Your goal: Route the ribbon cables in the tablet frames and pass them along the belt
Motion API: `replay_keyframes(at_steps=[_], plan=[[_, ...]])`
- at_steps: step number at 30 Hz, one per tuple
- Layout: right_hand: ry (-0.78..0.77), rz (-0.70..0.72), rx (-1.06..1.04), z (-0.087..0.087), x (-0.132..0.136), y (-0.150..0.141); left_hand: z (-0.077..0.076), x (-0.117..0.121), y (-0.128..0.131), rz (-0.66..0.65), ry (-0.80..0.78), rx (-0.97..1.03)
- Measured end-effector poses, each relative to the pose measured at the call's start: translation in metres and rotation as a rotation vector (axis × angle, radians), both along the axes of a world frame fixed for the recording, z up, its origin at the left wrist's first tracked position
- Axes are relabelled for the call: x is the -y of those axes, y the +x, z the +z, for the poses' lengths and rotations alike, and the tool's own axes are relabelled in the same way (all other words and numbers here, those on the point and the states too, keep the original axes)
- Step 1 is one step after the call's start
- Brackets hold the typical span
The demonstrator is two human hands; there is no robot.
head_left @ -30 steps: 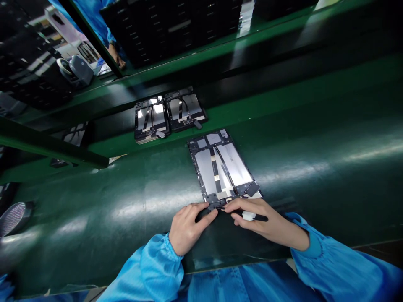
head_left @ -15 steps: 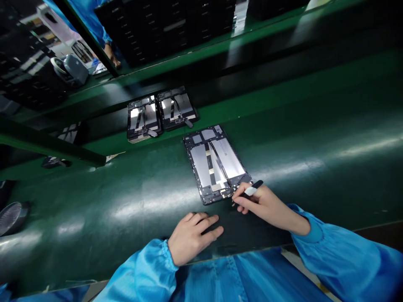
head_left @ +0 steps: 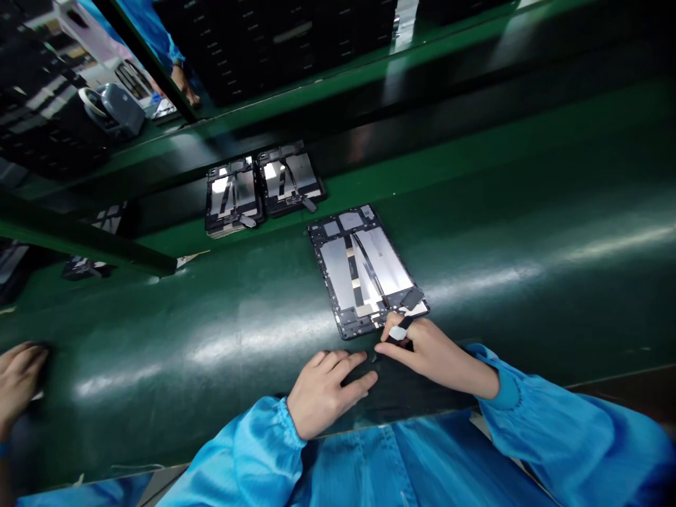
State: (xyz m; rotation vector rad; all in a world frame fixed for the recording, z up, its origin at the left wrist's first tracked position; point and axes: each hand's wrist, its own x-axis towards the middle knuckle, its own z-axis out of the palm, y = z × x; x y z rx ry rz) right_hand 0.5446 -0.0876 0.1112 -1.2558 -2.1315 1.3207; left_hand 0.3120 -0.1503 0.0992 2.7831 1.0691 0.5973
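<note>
An opened tablet (head_left: 388,264) lies on the green bench, its silver inner plate, flat cables and circuit board showing. My right hand (head_left: 417,348) is closed round a slim black hand tool (head_left: 398,332) with a white patch; I cannot make out its exact kind. The tool's tip points down at the bench, just below the tablet's near edge. My left hand (head_left: 330,391) rests on the dark near strip of the bench, fingers apart, holding nothing. It lies in front of the tablet without touching it.
Two stacks of opened tablets, a left stack (head_left: 232,193) and a right stack (head_left: 291,176), stand behind. A green post (head_left: 105,246) slants in from the left. Another person's hand (head_left: 18,380) is at the left edge. Black trays (head_left: 279,49) rise at the back.
My right hand and the tool have moved from the tablet's lower edge down and left toward my left hand. At the left, another person's hand has appeared where a round object was.
</note>
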Motion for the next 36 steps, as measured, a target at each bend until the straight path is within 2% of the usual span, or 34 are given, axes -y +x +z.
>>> replay_keyframes(at_steps=[4,7,9,12,15,21,36], plan=[[-0.034,-0.075,-0.168,-0.002,0.001,0.006,-0.001,0.004,0.003,0.015,-0.008,0.007],[-0.106,-0.154,-0.319,0.007,-0.01,0.01,0.0,0.003,0.003,0.028,-0.02,0.036],[-0.142,-0.186,-0.334,0.016,-0.024,0.009,0.002,-0.004,0.001,0.035,-0.026,0.08],[-0.286,-0.139,-0.322,0.025,-0.049,-0.002,0.004,-0.017,-0.003,0.105,0.035,0.144],[-0.409,-0.061,-0.283,0.025,-0.066,-0.015,-0.001,-0.026,-0.008,0.16,0.119,0.131],[-0.417,-0.005,-0.206,0.014,-0.072,-0.025,-0.012,-0.023,-0.009,0.164,0.111,0.096],[-0.42,-0.035,-0.181,0.01,-0.069,-0.024,-0.009,-0.023,-0.005,0.175,0.106,0.15]])
